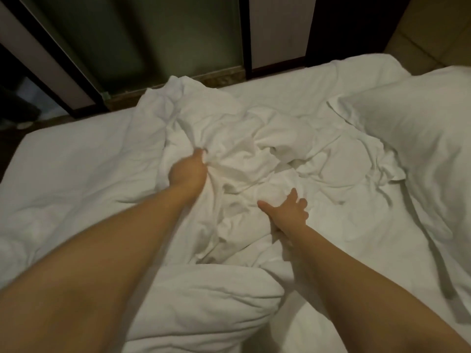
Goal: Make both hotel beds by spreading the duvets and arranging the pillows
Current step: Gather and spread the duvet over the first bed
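The crumpled duvet (254, 138) is being gripped by the left hand (187, 169) at the frame centre. The right hand (288, 212) is being pressed on it, fingers spread.

frosted glass panel (142, 34) | dark frame post (246, 34) | stone sill (216, 79) below glass | tan padded panel (428, 29) top right

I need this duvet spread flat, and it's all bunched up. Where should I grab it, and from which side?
Probably the raised ridge of the duvet on its left, where the left hand grips a fold. Reach from the near side: the folds stand up there, thick enough to pinch, while the middle under the open right hand lies flatter. No hem shows clearly.
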The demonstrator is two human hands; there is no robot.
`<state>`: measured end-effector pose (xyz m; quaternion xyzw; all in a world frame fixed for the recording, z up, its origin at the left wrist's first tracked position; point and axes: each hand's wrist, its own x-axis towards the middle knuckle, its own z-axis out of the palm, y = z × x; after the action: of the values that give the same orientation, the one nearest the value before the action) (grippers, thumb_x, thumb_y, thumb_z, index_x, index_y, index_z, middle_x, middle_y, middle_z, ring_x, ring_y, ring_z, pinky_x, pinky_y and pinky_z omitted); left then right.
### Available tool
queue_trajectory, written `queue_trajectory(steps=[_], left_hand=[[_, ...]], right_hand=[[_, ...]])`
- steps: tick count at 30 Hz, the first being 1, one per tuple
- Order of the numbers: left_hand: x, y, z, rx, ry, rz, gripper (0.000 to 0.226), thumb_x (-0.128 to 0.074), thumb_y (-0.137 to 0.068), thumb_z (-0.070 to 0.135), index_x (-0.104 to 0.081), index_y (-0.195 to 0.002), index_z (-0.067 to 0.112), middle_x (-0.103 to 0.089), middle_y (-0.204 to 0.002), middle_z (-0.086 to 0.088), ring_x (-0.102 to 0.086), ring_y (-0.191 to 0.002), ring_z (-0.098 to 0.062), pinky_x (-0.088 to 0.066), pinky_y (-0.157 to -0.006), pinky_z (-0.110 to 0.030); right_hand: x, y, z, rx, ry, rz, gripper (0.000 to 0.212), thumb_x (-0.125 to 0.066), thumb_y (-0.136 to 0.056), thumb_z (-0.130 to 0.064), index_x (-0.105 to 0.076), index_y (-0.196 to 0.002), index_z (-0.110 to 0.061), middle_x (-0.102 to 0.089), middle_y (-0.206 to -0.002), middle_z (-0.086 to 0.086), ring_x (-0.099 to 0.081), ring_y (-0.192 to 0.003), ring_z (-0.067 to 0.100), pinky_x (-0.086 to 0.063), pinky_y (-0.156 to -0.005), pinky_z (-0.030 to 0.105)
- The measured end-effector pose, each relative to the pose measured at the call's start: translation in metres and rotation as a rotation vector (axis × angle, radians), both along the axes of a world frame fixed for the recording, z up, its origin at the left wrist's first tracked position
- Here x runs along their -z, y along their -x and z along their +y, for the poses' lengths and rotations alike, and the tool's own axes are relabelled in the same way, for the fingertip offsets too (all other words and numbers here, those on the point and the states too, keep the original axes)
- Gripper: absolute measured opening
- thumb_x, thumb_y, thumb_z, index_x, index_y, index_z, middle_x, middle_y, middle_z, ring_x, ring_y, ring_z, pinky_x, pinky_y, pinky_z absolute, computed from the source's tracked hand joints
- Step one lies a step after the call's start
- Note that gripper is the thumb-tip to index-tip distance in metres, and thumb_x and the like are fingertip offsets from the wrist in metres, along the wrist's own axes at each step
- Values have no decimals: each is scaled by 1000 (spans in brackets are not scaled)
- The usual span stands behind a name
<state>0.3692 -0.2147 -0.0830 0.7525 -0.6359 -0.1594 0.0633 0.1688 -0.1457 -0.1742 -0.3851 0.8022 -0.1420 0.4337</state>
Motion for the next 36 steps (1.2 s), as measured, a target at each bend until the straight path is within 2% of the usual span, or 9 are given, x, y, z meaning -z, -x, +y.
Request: queue_trajectory(steps=[3, 5, 12, 16, 20, 23, 27, 31, 36], left_hand=[[-32, -26, -22, -138, 102, 133, 44, -24, -102, 41, -52, -122, 14, -56, -123, -14, -52, -99, -26, -40, -86, -32], [-47, -29, -20, -125, 121, 119, 40, -28, -102, 35, -47, -129, 12, -56, -122, -18, -54, -106, -34, -44, -93, -42], [-121, -26, -19, 1, 350, 216, 34, -37, -100, 23, -50, -130, 15, -56, -125, -16, -53, -113, -34, -44, -97, -42], [-225, 21, -41, 170, 633, 395, 24, -44, -91, 20, -62, -107, 15, -64, -110, -15, -58, -102, -30, -43, -80, -32], [-342, 100, -42, 313, 847, 646, 31, -38, -88, 19, -60, -109, 14, -64, -112, -13, -58, -104, -30, -43, -83, -34], [-363, 153, -30, 537, 668, 692, 37, -42, -96, 24, -44, -132, 20, -52, -132, -12, -53, -115, -31, -46, -93, -37], [-300, 200, 4, 712, 227, 486, 79, -44, -96, 46, 7, -151, 20, -14, -155, -22, -29, -138, -37, -31, -108, -35], [-203, 211, 32, 695, -20, 253, 90, -47, -91, 56, 13, -150, 24, 9, -157, -21, -13, -144, -38, -19, -114, -39], [-98, 194, 76, 697, -242, 107, 89, -47, -91, 57, 12, -150, 27, 11, -157, -17, -10, -145, -36, -18, -114, -38]], right_hand=[[-4, -1, 7, -50, -62, -33, 77, -65, -85, -46, -30, -141, -7, -53, -126, 16, -59, -101, 29, -50, -80, 33], [-13, -4, 17, -131, 13, 12, 37, -53, -95, -30, -46, -120, -3, -63, -106, 15, -57, -70, 18, -43, -60, 26], [-119, 40, 6, 130, 416, 278, 27, -41, -97, -13, -52, -116, 3, -55, -123, 27, -51, -115, 40, -37, -92, 37], [-261, 100, 12, 413, 719, 406, 28, -42, -97, -16, -56, -116, -2, -57, -122, 24, -52, -113, 38, -39, -89, 37], [-394, 160, 53, 697, 1034, 477, 25, -43, -95, -22, -57, -112, -10, -57, -108, 8, -53, -97, 22, -40, -78, 29], [-425, 199, 84, 892, 1057, 373, 24, -47, -92, -25, -55, -113, -18, -58, -113, 2, -55, -99, 22, -49, -90, 35], [-358, 208, 112, 673, 745, 322, 52, -54, -94, -15, -35, -142, -17, -47, -135, 9, -49, -120, 31, -42, -86, 33], [-264, 183, 121, 487, 564, 104, 61, -62, -89, -15, -34, -143, -15, -39, -146, 12, -43, -130, 33, -40, -106, 42], [-165, 142, 128, 418, 347, -67, 74, -59, -93, -13, -15, -152, -8, -25, -155, 10, -29, -140, 28, -30, -105, 28]])
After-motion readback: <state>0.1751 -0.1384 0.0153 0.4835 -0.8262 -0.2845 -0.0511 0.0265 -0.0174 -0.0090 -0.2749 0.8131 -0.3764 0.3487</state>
